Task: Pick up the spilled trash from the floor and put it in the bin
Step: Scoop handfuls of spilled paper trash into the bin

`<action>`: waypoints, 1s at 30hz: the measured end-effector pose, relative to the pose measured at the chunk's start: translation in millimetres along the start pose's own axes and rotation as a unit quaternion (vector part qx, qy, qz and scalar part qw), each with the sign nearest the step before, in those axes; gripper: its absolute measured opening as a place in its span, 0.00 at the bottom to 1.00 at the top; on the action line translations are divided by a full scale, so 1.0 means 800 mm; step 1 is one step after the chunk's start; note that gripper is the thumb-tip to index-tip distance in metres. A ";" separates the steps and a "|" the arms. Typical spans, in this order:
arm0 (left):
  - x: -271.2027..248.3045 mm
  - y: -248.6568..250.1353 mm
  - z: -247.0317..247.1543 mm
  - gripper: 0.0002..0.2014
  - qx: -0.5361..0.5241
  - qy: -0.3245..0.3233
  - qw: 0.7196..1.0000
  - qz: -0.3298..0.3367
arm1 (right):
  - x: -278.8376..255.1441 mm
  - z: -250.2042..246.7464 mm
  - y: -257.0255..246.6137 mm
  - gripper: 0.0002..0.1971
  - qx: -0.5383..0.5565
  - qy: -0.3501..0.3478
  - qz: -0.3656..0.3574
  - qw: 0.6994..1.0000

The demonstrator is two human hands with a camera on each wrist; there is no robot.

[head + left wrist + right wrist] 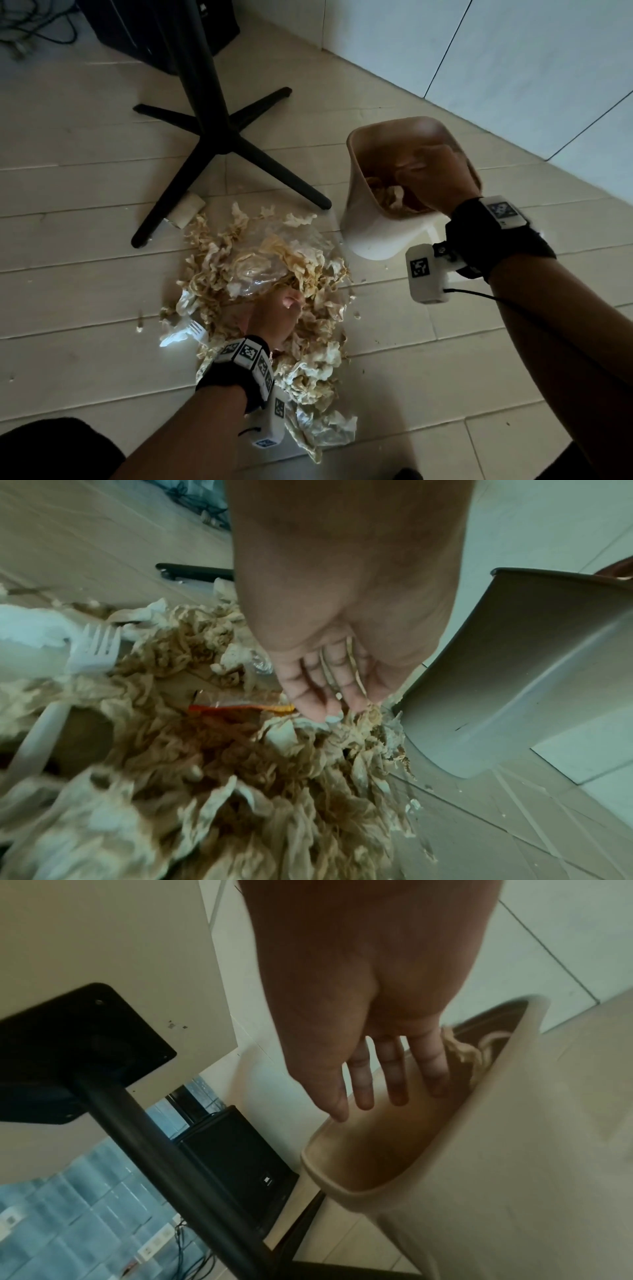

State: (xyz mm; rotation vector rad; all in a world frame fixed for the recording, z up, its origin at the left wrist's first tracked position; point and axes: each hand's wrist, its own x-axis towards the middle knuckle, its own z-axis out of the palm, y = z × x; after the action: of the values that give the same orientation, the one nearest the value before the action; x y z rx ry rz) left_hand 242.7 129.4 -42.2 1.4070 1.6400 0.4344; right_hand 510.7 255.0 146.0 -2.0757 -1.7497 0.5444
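A pile of spilled trash (260, 284), stained crumpled tissue and noodle-like strands over a clear plastic bag (274, 260), lies on the floor tiles. My left hand (291, 303) is down in the middle of it. In the left wrist view its fingers (318, 696) curl into the trash (240, 791), with strands across them and a white scrap at the tips. The beige bin (373, 226) stands tilted just right of the pile. My right hand (411, 168) is over the bin's mouth, fingers (397, 1085) straight and spread, holding nothing. Some trash (469, 1053) lies inside the bin (342, 1183).
A white plastic fork (195, 330) lies at the pile's left edge, and a red-orange wrapper (240, 707) shows under my left hand. A black four-legged table base (219, 137) stands behind the pile, with a black speaker (154, 27) and cables (20, 44) beyond. A tiled wall (513, 51) runs behind the bin.
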 end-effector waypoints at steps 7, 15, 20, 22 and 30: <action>0.046 0.042 -0.028 0.12 0.226 0.117 0.954 0.157 | -0.021 0.025 -0.016 0.15 0.053 -0.022 -0.011 0.998; 0.092 0.039 -0.003 0.47 0.427 -0.121 0.895 0.052 | -0.051 0.048 -0.018 0.14 0.098 0.082 -0.081 0.989; 0.082 -0.004 0.015 0.36 0.434 -0.145 0.888 0.042 | -0.073 0.060 -0.023 0.14 0.112 0.099 -0.149 0.978; 0.072 -0.009 0.017 0.31 0.444 -0.092 0.887 0.082 | -0.078 0.064 -0.021 0.12 0.125 0.097 -0.161 0.974; 0.062 0.012 -0.016 0.18 0.296 -0.025 0.947 0.123 | -0.089 0.078 -0.035 0.10 0.163 0.081 -0.146 0.972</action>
State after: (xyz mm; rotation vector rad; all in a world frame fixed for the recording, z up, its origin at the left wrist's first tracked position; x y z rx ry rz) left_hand 240.8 181.1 -48.3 2.0607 1.6280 0.0307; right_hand 443.8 191.1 110.5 -1.5606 -1.6985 0.5170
